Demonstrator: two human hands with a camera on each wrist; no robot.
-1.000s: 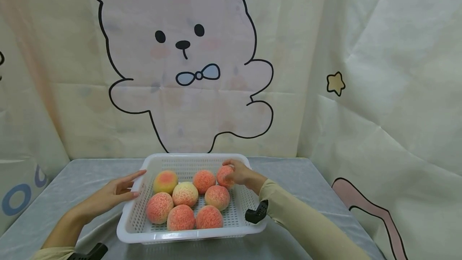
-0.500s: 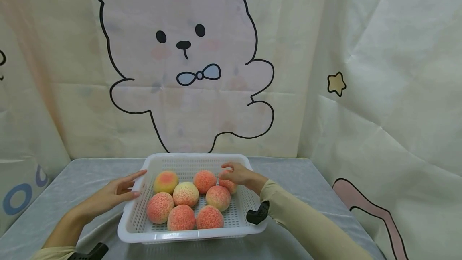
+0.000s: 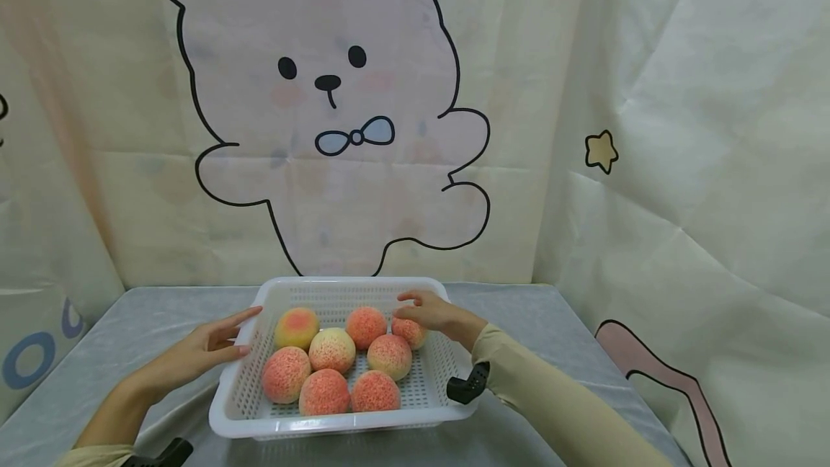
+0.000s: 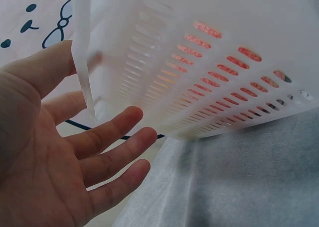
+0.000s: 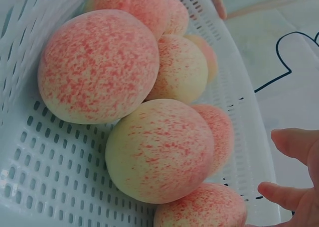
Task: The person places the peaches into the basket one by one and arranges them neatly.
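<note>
A white plastic basket (image 3: 285, 425) with slotted walls holds several round pink and yellow peaches. My left hand (image 3: 188, 355) is at the basket's left rim, its fingers loosely extended. In the left wrist view, two digits of the left hand (image 4: 55, 157) touch the rim, while the other fingers spread below it. My right hand (image 3: 441, 316) hovers over the back right corner, just above a pink peach (image 3: 410, 334) that it partly covers. The right wrist view has the right hand's fingers (image 5: 294, 145) apart, holding nothing, beside the nearest peach (image 5: 202, 209).
Under the basket lies a table with a grey cloth (image 3: 519, 352). Behind it hangs a pale curtain (image 3: 519, 34) with a cartoon bear, and another drape (image 3: 700, 200) hangs at the right. A black wrist device (image 3: 468, 383) sits on the right sleeve.
My right hand held the far right peach a second ago. It has let go, and the peach now sits slightly lower and nearer the right wall. The left hand stays put.
</note>
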